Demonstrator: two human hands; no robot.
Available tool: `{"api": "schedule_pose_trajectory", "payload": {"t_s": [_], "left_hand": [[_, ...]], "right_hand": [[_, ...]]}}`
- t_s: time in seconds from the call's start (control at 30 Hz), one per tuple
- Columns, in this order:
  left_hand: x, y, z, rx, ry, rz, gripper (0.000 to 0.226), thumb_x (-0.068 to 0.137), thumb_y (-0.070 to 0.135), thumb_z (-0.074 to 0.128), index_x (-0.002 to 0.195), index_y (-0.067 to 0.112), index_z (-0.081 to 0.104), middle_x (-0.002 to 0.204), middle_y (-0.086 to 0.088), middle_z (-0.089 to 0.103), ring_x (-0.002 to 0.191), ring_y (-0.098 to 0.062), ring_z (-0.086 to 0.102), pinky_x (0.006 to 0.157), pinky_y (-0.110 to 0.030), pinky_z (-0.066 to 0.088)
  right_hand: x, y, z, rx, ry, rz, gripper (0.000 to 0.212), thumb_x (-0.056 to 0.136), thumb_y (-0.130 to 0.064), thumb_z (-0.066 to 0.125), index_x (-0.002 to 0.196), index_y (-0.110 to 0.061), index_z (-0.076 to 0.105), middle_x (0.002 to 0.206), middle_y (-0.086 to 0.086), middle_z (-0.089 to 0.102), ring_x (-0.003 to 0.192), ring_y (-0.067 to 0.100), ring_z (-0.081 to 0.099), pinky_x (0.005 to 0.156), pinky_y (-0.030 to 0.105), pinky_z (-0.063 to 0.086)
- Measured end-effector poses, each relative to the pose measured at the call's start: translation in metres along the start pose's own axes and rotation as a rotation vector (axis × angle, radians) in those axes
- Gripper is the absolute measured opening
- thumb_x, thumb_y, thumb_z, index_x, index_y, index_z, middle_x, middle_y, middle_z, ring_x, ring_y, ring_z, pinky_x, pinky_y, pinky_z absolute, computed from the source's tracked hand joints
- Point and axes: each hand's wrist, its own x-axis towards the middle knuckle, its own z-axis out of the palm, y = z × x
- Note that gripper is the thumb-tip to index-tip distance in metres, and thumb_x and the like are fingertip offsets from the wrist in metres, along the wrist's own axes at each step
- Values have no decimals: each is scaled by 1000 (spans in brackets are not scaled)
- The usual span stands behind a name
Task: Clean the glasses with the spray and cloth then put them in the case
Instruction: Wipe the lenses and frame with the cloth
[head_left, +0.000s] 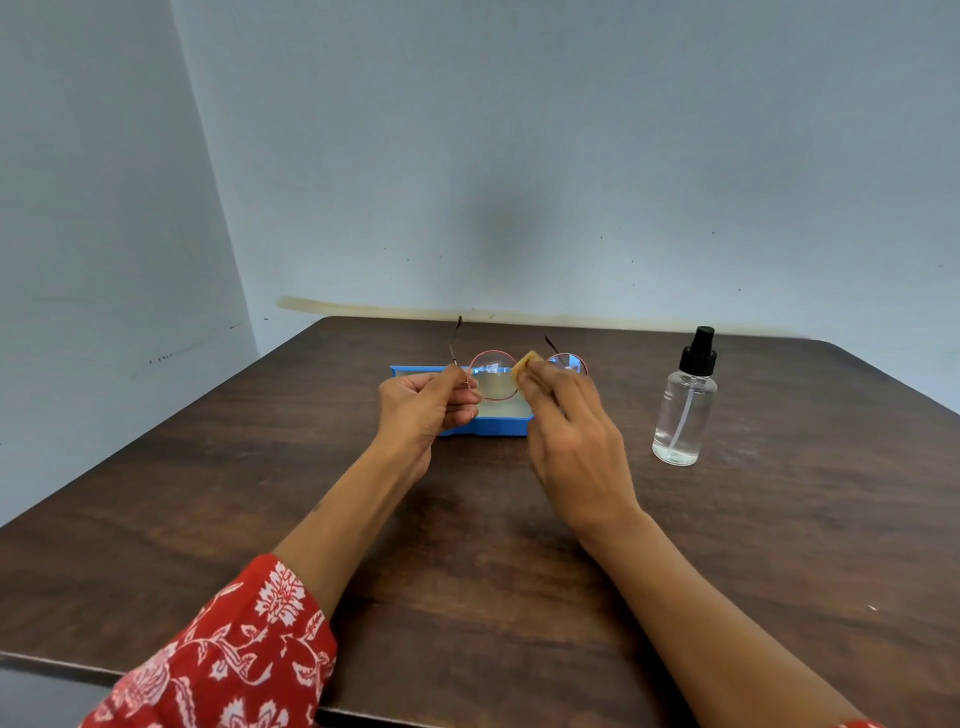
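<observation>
**What the hands are covering**

The right hand (566, 441) is hiding most of the yellow cloth (525, 364) and the lower part of the glasses' (493, 382) right lens. The left hand (423, 410) is covering the left hinge. Both hands are blocking part of the blue case (491, 426). The red sleeve (228, 654) is running off the bottom edge.

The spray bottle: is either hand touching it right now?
Apart. The head view shows the spray bottle standing alone on the table, with bare wood between it and the right hand; the left hand is farther off.
</observation>
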Motion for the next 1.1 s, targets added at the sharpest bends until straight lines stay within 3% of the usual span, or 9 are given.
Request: {"api": "schedule_pose_trajectory", "payload": {"t_s": [0.1,0.27,0.47,0.67,0.87,1.1], "left_hand": [[-1,-2,1,13,-21,-11,13,82,8,65,72,1,69,51,-3,65,44,-9,58,45,-15,49],[-1,-1,0,-17,4,2,17,83,6,62,68,2,67,46,-1,62,42,-7,57,44,-14,48],[1,2,-1,-49,32,-6,12,82,7,64,73,0,67,48,-2,64,41,-6,56,44,-13,48],[1,0,-2,-56,33,-9,13,83,7,64,72,1,67,47,-1,64,41,-6,57,44,-13,48],[2,2,-3,-67,44,-22,10,82,6,64,74,1,68,48,-2,64,41,-6,56,44,-13,48],[4,0,-4,-46,49,-36,10,82,8,66,78,-1,68,49,-2,65,42,-7,57,44,-14,49]], "right_hand": [[-1,-3,2,-21,-9,-24,36,86,4,43,116,6,63,116,18,63,104,28,58,88,32,49],[-1,-12,2,30,-61,-134,35,86,-2,40,107,3,68,107,14,67,97,26,61,86,31,50],[-3,7,0,-25,33,95,28,81,5,56,106,4,68,108,15,66,98,24,55,83,31,52],[-3,-6,2,10,-34,-52,33,86,-2,42,107,4,68,106,15,66,97,26,61,82,32,54],[-4,11,-1,8,37,171,35,79,1,46,107,5,67,107,15,65,101,20,49,77,29,53],[-4,1,0,89,-62,103,37,81,0,46,112,5,65,112,16,63,104,25,56,89,27,47]]}}
